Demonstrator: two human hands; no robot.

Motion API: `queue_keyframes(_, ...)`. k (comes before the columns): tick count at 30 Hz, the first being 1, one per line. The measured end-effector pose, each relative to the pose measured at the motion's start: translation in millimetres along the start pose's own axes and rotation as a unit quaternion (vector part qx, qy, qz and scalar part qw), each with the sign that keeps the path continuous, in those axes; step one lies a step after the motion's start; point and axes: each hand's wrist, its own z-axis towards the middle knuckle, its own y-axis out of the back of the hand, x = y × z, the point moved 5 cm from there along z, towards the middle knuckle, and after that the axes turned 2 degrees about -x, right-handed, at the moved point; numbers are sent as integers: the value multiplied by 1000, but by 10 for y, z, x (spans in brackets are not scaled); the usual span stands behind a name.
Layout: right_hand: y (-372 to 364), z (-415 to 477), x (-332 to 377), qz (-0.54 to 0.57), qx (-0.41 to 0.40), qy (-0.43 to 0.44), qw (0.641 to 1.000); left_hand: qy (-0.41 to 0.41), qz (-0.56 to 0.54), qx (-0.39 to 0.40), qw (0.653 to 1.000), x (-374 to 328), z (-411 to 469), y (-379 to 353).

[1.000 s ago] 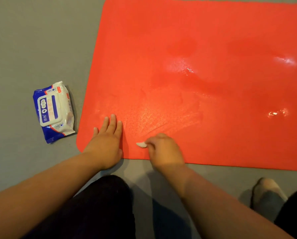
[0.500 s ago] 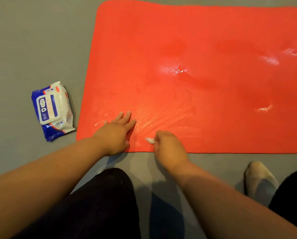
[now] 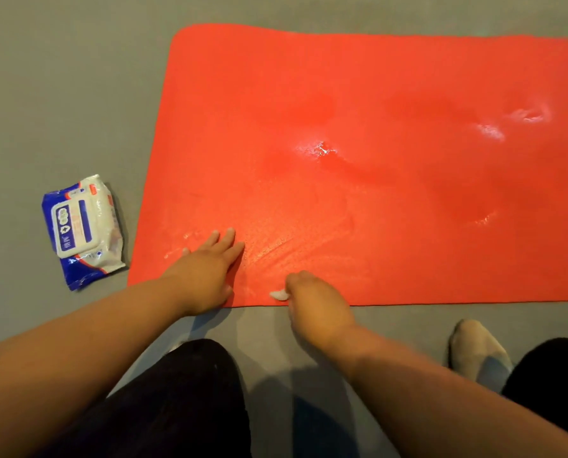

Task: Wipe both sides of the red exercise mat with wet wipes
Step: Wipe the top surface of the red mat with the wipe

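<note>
The red exercise mat [image 3: 358,94] lies flat on the grey floor, with wet streaks and shiny patches across its surface. My left hand [image 3: 206,272] rests flat on the mat near its front left corner, fingers straight. Just right of it, my right hand [image 3: 315,302] grips a small white wet wipe [image 3: 278,295] against the mat's front edge; only a bit of the wipe shows past my fingers.
A blue and white pack of wet wipes [image 3: 79,229] lies on the floor left of the mat. My dark-trousered knee [image 3: 177,398] is at the bottom centre and my socked foot [image 3: 477,352] at the bottom right.
Both hands have shifted a little to the right along the mat's front edge. My left hand now angles to the right, while my right hand still holds the wipe.
</note>
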Motion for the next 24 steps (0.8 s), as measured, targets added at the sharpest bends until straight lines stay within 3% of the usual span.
queue_keyframes(2,319,-22,-591,-31,-32,-49,998,17,-13,-12,1000,-51,-20,-2)
queue_keyframes(4,716,-60,-1199,-71,-99,-168,978,28,-15,-38,999,-100,-32,-9)
queue_keyframes(6,844,-107,-1365,-51,-168,-237,956,31,-7,-87,996,-134,-11,12)
queue_keyframes(9,378,-118,-882,20,-132,-149,980,11,2,-143,990,-213,87,81)
queue_keyframes(11,44,-214,-497,23,-43,-42,998,-17,-7,-133,991,-303,171,83)
queue_keyframes(13,122,-218,-573,8,-40,-31,999,-35,9,-109,993,-388,230,61)
queue_keyframes(15,445,-169,-1005,8,-107,-115,988,-37,29,-92,995,-414,253,54)
queue_keyframes(19,1026,-197,-1880,-7,-198,-333,922,-45,43,-57,996,-380,258,102)
queue_keyframes(21,898,-105,-1691,-2,-185,-321,929,-47,29,-50,997,-351,268,129)
queue_keyframes(24,360,-28,-871,25,-125,-139,982,-40,14,-55,998,-357,250,135)
